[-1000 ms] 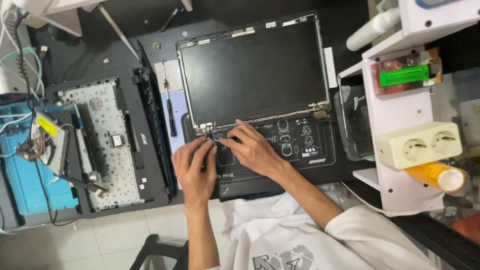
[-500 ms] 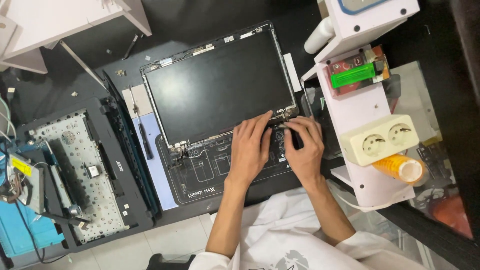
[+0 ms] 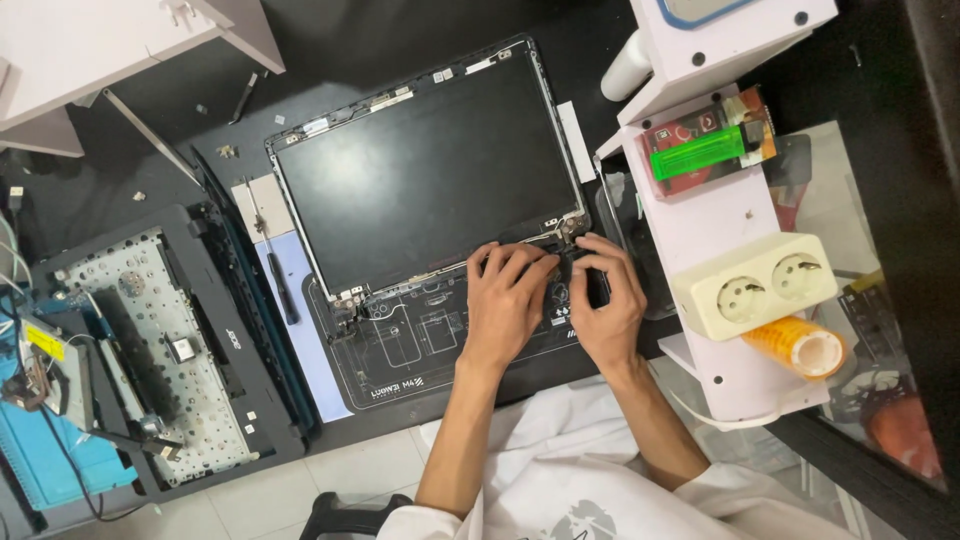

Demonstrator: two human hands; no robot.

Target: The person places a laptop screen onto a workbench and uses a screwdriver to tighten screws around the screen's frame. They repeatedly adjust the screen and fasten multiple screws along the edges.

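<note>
The left hand (image 3: pixel 505 300) and the right hand (image 3: pixel 607 300) lie side by side with fingers curled down at the right hinge (image 3: pixel 568 232) of a detached laptop screen panel (image 3: pixel 430 170); whether they grip anything there cannot be told. The panel lies flat on a black work mat (image 3: pixel 400 350). A screwdriver (image 3: pixel 280 280) rests just left of it, with an opened laptop base (image 3: pixel 170 350) farther left and a white double socket (image 3: pixel 755 285) on the right.
</note>
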